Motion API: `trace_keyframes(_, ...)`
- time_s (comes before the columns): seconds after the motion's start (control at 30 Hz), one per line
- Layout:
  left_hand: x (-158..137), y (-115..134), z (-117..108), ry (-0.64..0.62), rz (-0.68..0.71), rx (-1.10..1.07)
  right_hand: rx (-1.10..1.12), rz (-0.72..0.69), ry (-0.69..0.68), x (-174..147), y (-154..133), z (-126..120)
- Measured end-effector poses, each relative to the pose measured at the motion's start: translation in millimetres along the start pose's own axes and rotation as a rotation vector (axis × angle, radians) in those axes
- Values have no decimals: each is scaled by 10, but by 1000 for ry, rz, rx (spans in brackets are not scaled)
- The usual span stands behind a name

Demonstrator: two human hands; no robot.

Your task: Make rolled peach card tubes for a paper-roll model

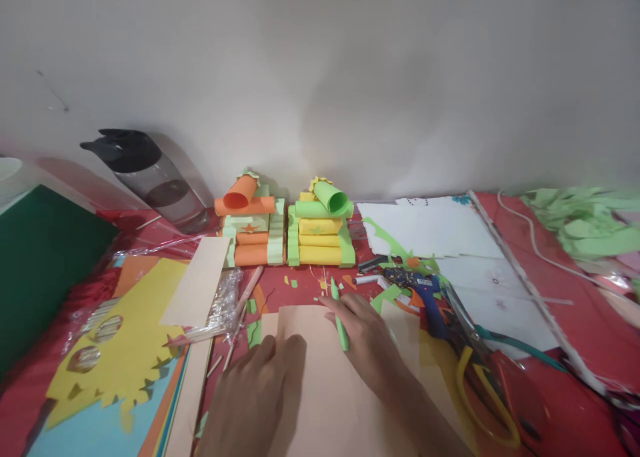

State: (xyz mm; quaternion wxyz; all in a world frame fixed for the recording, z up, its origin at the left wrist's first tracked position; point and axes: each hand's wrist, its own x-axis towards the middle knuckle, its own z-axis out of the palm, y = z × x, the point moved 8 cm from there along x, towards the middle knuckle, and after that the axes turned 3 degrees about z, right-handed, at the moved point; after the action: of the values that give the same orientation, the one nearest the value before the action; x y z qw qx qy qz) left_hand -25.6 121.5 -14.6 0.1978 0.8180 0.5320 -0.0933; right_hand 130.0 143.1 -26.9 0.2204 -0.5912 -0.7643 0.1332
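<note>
A pale peach sheet of paper (330, 390) lies in front of me, over other sheets. My left hand (255, 383) rests on its left edge, fingers stretched forward and holding nothing. Between the fingers of my right hand (363, 333) is a green pen (339, 317), leaning over the upper part of the sheet. Just beyond stand two paper tanks made from rolled strips, an orange and pale green one (251, 237) and a yellow and green one (320, 237).
To the right lie a blue glue gun (427, 297), scissors (463, 320), a yellow-handled tool (485, 397) and white sheets (430, 230). Cut yellow paper (130, 323), a plastic bag (225, 303) and a clear bottle (155, 180) are leftward. Paper scraps dot the red cloth (300, 283).
</note>
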Motion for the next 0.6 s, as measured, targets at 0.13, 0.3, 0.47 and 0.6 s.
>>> trace_keyframes(0.13,-1,32,-29,39,-11,32,3,16,22,9,28,-14)
trace_keyframes(0.3,-46,18,-8,235,-35,48,-95,62,77,27,59,-89)
trace_keyframes(0.47,-89,202,-108,272,17,27,-79,22,144,8,12,-160)
trace_keyframes(0.6,-45,371,-160,119,53,22,210,-134,-22,-10,-159,-49)
